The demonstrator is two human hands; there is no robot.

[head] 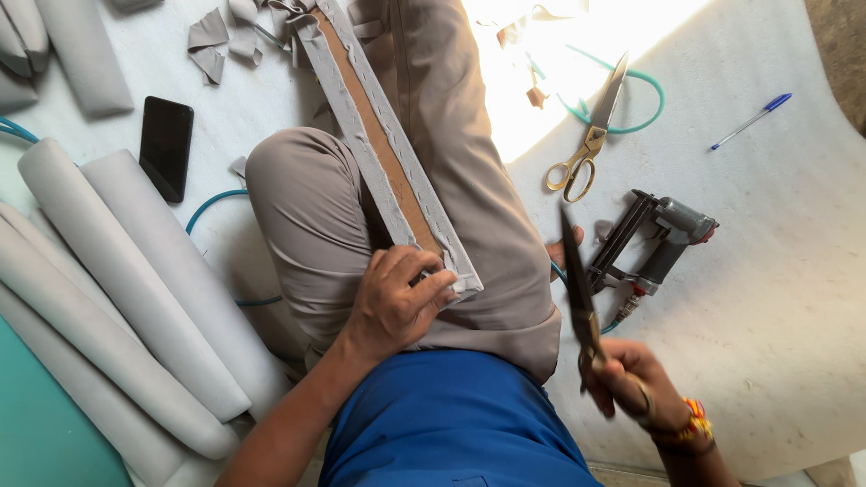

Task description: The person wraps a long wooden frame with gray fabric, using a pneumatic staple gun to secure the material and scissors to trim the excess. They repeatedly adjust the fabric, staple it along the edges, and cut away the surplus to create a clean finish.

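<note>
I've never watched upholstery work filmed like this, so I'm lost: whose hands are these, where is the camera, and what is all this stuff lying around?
The one picture comes from a camera worn on the person's head, looking down at their own lap and bare hands. The left hand presses down the near end of a long wooden strip wrapped in grey fabric, which rests across the knee. The right hand grips a pair of dark scissors, blades pointing away. On the white padded sheet lie gold-handled scissors, a staple gun and a blue pen. To the left are grey padded rolls, a black phone and fabric scraps.
</note>
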